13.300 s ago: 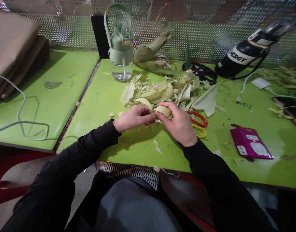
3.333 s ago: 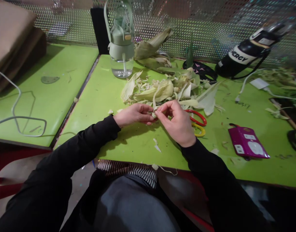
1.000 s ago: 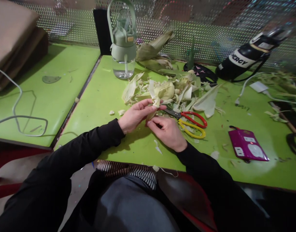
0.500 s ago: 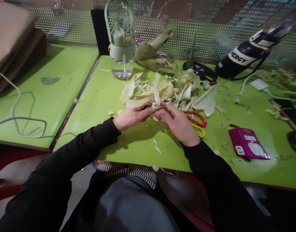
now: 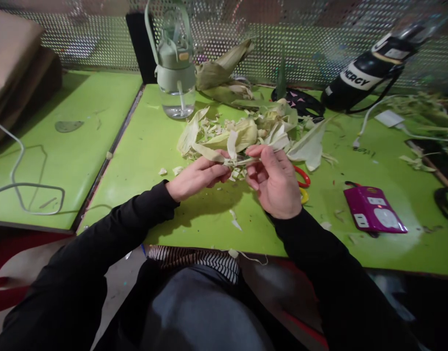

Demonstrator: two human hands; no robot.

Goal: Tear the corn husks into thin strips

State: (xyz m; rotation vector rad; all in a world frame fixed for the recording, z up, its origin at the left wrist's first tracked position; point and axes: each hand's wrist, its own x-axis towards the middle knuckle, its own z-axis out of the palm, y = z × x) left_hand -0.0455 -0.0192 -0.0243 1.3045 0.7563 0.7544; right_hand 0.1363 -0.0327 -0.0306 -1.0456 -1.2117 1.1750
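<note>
Between my two hands, above the green table [image 5: 205,224], is a small bundle of pale corn husk strips [image 5: 231,145]. My left hand [image 5: 200,176] is closed on the bundle's left end, and a strip sticks up beside its fingertips. My right hand [image 5: 277,183] pinches a strip that runs out to the right, thumb against forefinger, with its lower fingers curled. Just beyond lies a loose heap of corn husks [image 5: 245,132] with small scraps. Red and yellow scissors handles [image 5: 303,176] show partly behind my right hand.
A water bottle [image 5: 177,92] stands at the back, and a black bottle [image 5: 359,83] leans on the mesh screen [image 5: 238,29]. To the right lie a purple power socket [image 5: 375,209], a white charger [image 5: 389,118] and cable. A brown stack [image 5: 15,58] and grey cable [image 5: 26,185] are left.
My right hand has moved right, away from my left hand, and turned palm up, drawing a husk strip out between them. The view has shifted slightly.
</note>
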